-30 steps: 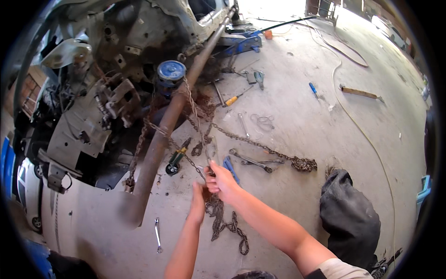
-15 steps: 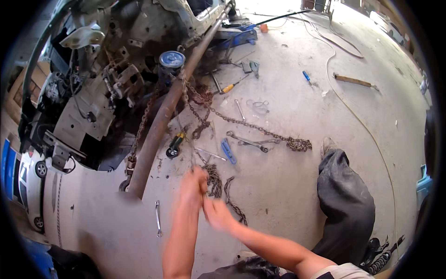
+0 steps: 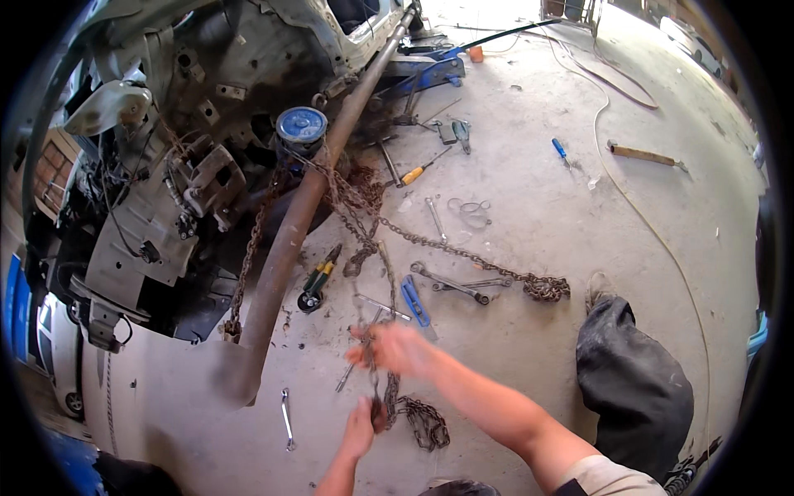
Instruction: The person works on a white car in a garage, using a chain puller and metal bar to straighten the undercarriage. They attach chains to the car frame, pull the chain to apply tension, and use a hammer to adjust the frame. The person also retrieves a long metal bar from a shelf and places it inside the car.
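Note:
A long thin chain (image 3: pixel 374 382) hangs down from near a blue round chain hoist (image 3: pixel 302 126) at a rusty steel pipe (image 3: pixel 285 240). Low in the middle, my left hand (image 3: pixel 361 428) is closed around this chain. Higher up, my right hand (image 3: pixel 399 349) lies across the chain, its fingers reaching past it to the left. Motion smears those fingers, so their grip is unclear. Below and right of my hands, a loose heap of chain (image 3: pixel 427 423) rests on the floor. A heavier rusty chain (image 3: pixel 451 245) runs rightward from the pipe and ends in a pile.
A stripped vehicle body (image 3: pixel 165 182) fills the upper left. Around the chains lie yellow-handled cutters (image 3: pixel 318 281), a blue utility knife (image 3: pixel 415 302), several wrenches (image 3: pixel 451 281), a yellow screwdriver (image 3: pixel 422 168) and a hammer (image 3: pixel 645 155). A blue floor jack (image 3: pixel 430 78) stands farther back. My dark-trousered leg (image 3: pixel 633 372) is at right.
My left hand has moved down along the chain and grips it lower. My right hand has come up above the left. The whole view has shifted slightly.

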Tool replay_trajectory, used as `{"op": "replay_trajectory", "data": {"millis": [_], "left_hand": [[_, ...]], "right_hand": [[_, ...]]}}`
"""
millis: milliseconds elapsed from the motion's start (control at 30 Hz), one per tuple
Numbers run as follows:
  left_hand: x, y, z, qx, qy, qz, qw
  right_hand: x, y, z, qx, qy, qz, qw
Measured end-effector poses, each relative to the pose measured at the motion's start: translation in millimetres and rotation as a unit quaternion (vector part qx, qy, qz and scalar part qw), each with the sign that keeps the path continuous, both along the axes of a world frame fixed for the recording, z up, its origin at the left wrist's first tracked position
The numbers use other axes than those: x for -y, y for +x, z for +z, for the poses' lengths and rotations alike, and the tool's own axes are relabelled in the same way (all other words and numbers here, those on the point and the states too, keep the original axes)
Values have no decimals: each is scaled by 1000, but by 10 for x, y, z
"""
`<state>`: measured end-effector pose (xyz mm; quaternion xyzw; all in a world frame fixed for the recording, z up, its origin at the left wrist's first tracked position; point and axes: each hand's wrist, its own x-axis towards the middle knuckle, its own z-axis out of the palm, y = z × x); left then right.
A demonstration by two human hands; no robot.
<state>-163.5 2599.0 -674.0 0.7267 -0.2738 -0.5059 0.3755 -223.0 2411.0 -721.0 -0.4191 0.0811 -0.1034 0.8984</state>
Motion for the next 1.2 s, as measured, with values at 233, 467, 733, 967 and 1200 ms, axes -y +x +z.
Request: {"op": "replay_trajectory", "data": {"millis": [233, 467, 733, 967, 1200], "left_hand": [[2261, 741, 814, -237, -141, 177, 945], [2014, 816, 876, -195, -203, 161, 946], [290, -214, 626, -229, -140, 240, 933], [431, -193, 418, -102, -144, 99, 979], [1783, 908, 160, -311, -168, 21, 935]], "right_hand": [[-262, 71, 861, -166, 75, -177, 967], [-531, 3, 1168, -198, -171, -286, 922], [-1826, -1025, 440, -165, -174, -70, 968], [-79, -70, 301, -47, 141, -99, 984], [183, 294, 846, -166, 129, -212, 954]]}}
